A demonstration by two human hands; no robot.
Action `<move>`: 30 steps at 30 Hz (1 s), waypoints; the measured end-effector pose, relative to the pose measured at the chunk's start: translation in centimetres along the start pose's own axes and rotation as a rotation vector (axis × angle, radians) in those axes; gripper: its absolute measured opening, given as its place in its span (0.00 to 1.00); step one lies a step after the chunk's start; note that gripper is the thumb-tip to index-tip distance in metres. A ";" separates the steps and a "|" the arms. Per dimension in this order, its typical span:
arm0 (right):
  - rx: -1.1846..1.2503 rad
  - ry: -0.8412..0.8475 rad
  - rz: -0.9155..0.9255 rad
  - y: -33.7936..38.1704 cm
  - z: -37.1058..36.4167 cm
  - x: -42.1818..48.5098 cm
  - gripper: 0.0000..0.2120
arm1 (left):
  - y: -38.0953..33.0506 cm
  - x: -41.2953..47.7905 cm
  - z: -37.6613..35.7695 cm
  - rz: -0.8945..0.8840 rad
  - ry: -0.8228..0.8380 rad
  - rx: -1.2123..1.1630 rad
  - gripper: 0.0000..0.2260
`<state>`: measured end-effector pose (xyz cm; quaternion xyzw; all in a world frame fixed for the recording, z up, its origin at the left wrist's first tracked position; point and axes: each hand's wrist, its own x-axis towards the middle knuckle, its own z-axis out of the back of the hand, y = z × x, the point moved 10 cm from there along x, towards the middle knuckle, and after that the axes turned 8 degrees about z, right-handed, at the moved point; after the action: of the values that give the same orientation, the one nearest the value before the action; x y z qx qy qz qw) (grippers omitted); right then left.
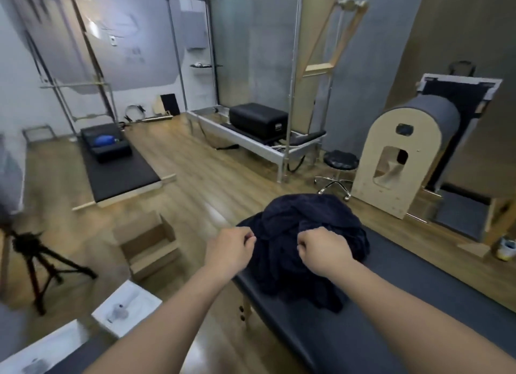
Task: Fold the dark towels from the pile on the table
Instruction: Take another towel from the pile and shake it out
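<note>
A heap of dark navy towels (304, 223) lies crumpled on the far end of a dark padded table (391, 312). My left hand (230, 248) is at the pile's left edge, its fingers curled and pinching dark cloth. On the pile's near top sits my right hand (321, 249), closed in a fist that grips a fold of towel. Both forearms reach in from the bottom of the view.
An open cardboard box (148, 242) stands on the wooden floor left of the table, with a tripod (36, 262) further left. White boxes (125, 309) sit at the lower left. A round stool (339, 164) and a wooden barrel frame (391, 156) stand beyond the table.
</note>
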<state>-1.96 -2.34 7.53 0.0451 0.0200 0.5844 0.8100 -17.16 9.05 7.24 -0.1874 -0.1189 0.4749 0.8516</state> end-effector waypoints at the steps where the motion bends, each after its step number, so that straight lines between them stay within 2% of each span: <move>1: 0.000 -0.006 0.009 0.1 0.0 2.1 0.09 | -0.3 1.8 0.0 -0.021 0.002 0.006 0.10; 6: 0.043 -0.033 -0.064 -5.6 -2.0 11.3 0.10 | -4.4 11.9 -2.6 -0.093 0.018 -0.048 0.11; 8: 0.086 -0.013 -0.100 -9.1 -3.5 14.0 0.10 | -5.8 15.4 -5.5 -0.080 0.115 -0.063 0.11; 10: -0.001 0.052 -0.072 -12.1 -5.6 16.2 0.10 | -6.5 17.8 -8.2 -0.068 0.182 -0.018 0.11; 14: -0.144 0.206 -0.054 -15.9 -9.8 19.1 0.21 | -5.9 21.0 -10.4 -0.013 0.138 0.020 0.10; 17: -0.217 0.246 0.009 -16.2 -10.9 19.9 0.12 | -5.5 23.1 -11.9 0.010 0.173 0.055 0.10; 20: -0.192 0.067 -0.002 -16.8 -8.3 19.9 0.04 | -7.4 24.3 -13.8 -0.035 0.261 0.035 0.10; 21: -0.132 -0.015 -0.067 -17.7 -6.6 19.6 0.02 | -8.7 24.6 -14.3 -0.070 0.286 0.031 0.09; 24: 0.248 -0.214 -0.395 -21.7 -1.1 18.2 0.04 | -13.7 25.1 -15.2 -0.197 0.357 -0.013 0.08; 27: 0.458 -0.536 -0.616 -25.9 8.2 16.5 0.04 | -21.3 25.0 -13.6 -0.352 0.451 -0.111 0.27; 29: 0.436 -0.664 -0.644 -27.6 16.7 15.3 0.06 | -27.8 24.4 -10.9 -0.499 0.458 -0.168 0.36; 30: 0.398 -0.708 -0.636 -27.9 21.1 14.5 0.07 | -31.2 23.8 -9.0 -0.589 0.436 -0.206 0.37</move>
<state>30.77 1.66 26.18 0.3851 -0.1317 0.2430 0.8805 22.55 12.59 13.15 -0.3266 -0.0309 0.1445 0.9335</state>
